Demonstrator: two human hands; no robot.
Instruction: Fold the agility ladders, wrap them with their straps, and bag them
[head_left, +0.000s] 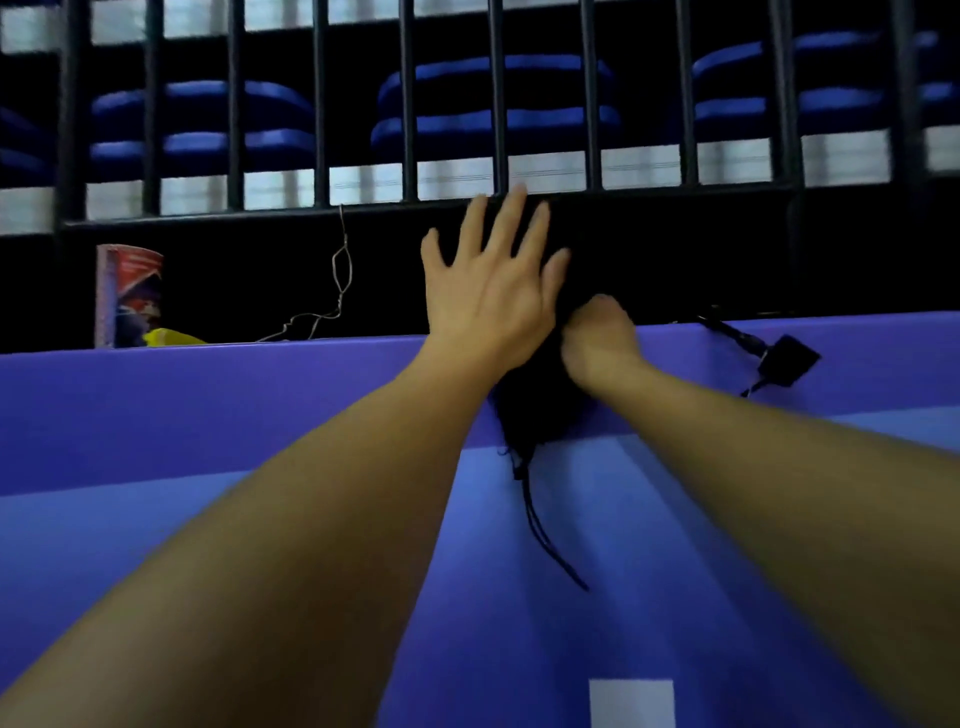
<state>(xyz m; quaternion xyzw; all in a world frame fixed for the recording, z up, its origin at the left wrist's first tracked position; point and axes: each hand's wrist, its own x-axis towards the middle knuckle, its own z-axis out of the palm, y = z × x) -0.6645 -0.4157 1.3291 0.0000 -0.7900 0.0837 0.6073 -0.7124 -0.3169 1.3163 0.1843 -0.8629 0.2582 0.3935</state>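
- Head view: black bag (540, 405) sits on far purple ledge (208, 395), abt 12 o'clock, long axis running away from person, drawcord (543, 525) trailing toward 6
- L hand (488, 291) flat on bag's far end, fingers spread
- R hand (597, 338) curled, seems to pinch bag fabric at 3 o'clock side; blurry
- Both hands on the bag; R nearer the cord end, prob. best for cinching

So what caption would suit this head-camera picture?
Left hand spread flat against a black bag on a blue mat, right hand gripping it.
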